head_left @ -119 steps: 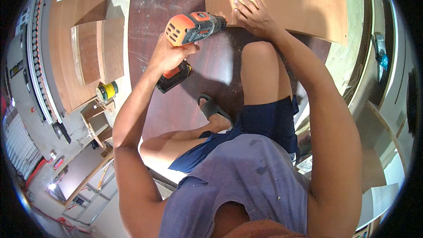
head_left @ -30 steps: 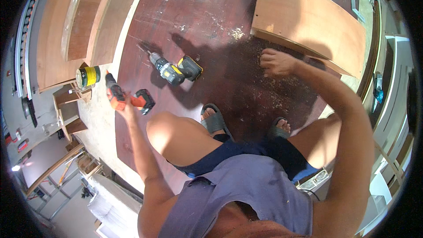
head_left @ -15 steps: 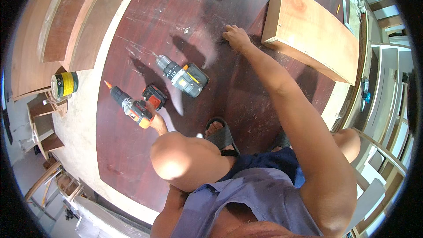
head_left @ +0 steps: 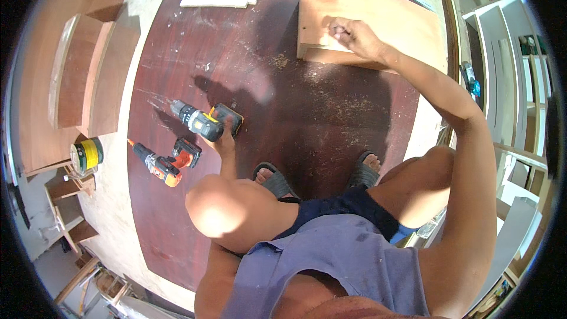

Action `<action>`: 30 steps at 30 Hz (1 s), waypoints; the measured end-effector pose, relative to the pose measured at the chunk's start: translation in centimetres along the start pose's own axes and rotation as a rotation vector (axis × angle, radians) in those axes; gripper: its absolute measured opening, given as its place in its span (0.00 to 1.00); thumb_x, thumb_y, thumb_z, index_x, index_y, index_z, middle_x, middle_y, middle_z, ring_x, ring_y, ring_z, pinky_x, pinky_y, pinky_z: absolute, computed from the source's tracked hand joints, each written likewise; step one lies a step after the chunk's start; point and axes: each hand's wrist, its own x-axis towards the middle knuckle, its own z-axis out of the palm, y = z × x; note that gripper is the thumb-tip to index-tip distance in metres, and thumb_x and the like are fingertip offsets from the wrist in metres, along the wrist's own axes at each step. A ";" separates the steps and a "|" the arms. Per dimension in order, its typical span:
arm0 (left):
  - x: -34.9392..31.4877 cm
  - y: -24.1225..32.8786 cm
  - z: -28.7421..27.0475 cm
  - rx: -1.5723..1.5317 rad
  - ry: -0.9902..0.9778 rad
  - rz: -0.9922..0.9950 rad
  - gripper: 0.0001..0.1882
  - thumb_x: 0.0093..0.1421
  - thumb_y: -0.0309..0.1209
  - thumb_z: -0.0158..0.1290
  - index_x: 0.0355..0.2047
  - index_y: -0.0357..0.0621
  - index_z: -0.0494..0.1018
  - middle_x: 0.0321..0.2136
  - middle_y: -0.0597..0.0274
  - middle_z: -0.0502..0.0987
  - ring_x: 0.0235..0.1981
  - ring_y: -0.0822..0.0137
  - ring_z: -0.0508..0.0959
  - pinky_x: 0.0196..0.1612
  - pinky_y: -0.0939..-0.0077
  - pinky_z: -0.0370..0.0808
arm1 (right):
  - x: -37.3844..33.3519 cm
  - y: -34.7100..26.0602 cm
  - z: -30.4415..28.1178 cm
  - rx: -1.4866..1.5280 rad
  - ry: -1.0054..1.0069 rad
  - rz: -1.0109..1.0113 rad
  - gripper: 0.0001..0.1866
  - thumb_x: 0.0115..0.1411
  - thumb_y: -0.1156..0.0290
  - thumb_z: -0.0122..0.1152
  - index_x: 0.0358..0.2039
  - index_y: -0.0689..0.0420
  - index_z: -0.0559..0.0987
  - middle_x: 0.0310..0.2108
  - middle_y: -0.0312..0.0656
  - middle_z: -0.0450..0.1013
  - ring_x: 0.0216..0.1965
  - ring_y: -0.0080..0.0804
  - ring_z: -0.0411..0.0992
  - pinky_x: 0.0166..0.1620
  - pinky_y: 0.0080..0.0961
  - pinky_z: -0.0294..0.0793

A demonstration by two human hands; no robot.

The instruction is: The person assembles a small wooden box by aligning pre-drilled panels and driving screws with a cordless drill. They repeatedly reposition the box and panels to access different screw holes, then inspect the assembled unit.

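Left hand [head_left: 222, 143] is at the black drill [head_left: 199, 124] on the red board [head_left: 171, 224]; right hand [head_left: 358, 38] is loosely curled over the box [head_left: 393, 9]. Whether either grips, I cannot tell. Taking up the drill seems underway, calling for firm hold.

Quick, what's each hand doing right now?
Left hand: closed on the yellow-and-black drill.
Right hand: curled, over the wooden box; cannot tell whether it pinches anything small.
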 end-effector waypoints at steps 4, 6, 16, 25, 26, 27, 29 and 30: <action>4.3 2.2 3.8 -0.031 0.323 -0.076 0.36 0.46 0.24 0.69 0.55 0.35 0.65 0.47 0.56 0.73 0.48 0.61 0.74 0.54 0.63 0.70 | -4.0 4.0 -2.9 0.144 0.211 0.210 0.08 0.64 0.70 0.57 0.42 0.56 0.79 0.32 0.42 0.80 0.35 0.33 0.79 0.41 0.32 0.76; 6.4 2.5 1.2 0.053 0.163 -0.073 0.23 0.48 0.23 0.66 0.44 0.36 0.71 0.35 0.61 0.77 0.35 0.65 0.79 0.43 0.68 0.76 | -3.6 7.6 -1.0 0.165 0.310 0.055 0.11 0.62 0.68 0.61 0.43 0.57 0.79 0.35 0.43 0.80 0.36 0.31 0.79 0.41 0.31 0.77; 14.4 32.5 5.9 0.272 -0.702 0.084 0.19 0.50 0.21 0.59 0.45 0.36 0.75 0.34 0.61 0.81 0.35 0.69 0.80 0.41 0.72 0.77 | -3.6 8.2 4.3 0.287 0.402 -0.002 0.15 0.55 0.68 0.63 0.44 0.57 0.80 0.34 0.44 0.80 0.36 0.34 0.80 0.41 0.30 0.78; 13.4 39.5 17.1 0.236 -0.920 -0.143 0.15 0.50 0.23 0.60 0.40 0.37 0.76 0.28 0.64 0.78 0.21 0.76 0.74 0.24 0.79 0.72 | -2.9 9.2 6.1 0.049 0.546 -0.202 0.09 0.56 0.69 0.61 0.37 0.54 0.84 0.36 0.39 0.80 0.42 0.40 0.76 0.50 0.36 0.72; 13.6 39.5 17.6 0.275 -0.950 -0.158 0.17 0.49 0.23 0.60 0.41 0.36 0.76 0.29 0.63 0.79 0.22 0.75 0.75 0.24 0.79 0.73 | -2.9 9.1 6.2 0.053 0.557 -0.227 0.09 0.56 0.69 0.61 0.36 0.53 0.84 0.36 0.39 0.80 0.42 0.40 0.75 0.51 0.36 0.71; 13.8 39.6 18.2 0.315 -0.981 -0.174 0.18 0.49 0.23 0.59 0.43 0.36 0.75 0.31 0.61 0.80 0.23 0.74 0.76 0.25 0.80 0.74 | -2.8 9.1 6.3 0.057 0.569 -0.250 0.09 0.55 0.68 0.61 0.36 0.53 0.84 0.36 0.39 0.80 0.43 0.40 0.74 0.51 0.37 0.70; 13.8 39.7 19.7 0.391 -0.973 -0.196 0.17 0.48 0.24 0.60 0.41 0.37 0.76 0.29 0.62 0.80 0.22 0.75 0.75 0.24 0.80 0.73 | -2.9 9.4 6.3 0.068 0.585 -0.270 0.09 0.56 0.66 0.61 0.35 0.54 0.85 0.35 0.39 0.80 0.42 0.40 0.75 0.50 0.37 0.70; 14.0 39.6 20.4 0.395 -0.970 -0.216 0.16 0.47 0.25 0.60 0.38 0.37 0.77 0.28 0.64 0.78 0.21 0.75 0.74 0.24 0.80 0.73 | -3.0 9.5 6.3 0.073 0.593 -0.280 0.09 0.56 0.66 0.61 0.34 0.54 0.85 0.35 0.38 0.80 0.41 0.39 0.75 0.50 0.36 0.71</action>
